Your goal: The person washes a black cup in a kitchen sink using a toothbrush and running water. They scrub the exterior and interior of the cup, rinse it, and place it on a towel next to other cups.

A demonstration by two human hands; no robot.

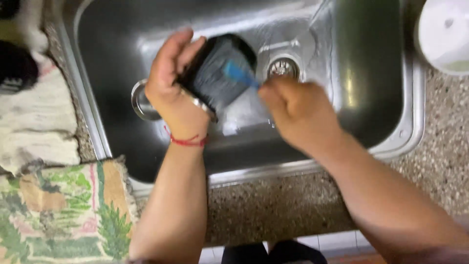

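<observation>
Over a steel sink, my left hand grips a dark round container with a shiny metal rim, tilted on its side. A red string bracelet circles that wrist. My right hand is closed around a blue-handled brush whose head presses against the dark surface of the container. The brush and right hand look blurred. The sink drain lies just behind the brush.
A speckled stone counter frames the sink. A patterned cloth with green leaves and a pale towel lie at the left. A white round container stands at the top right corner.
</observation>
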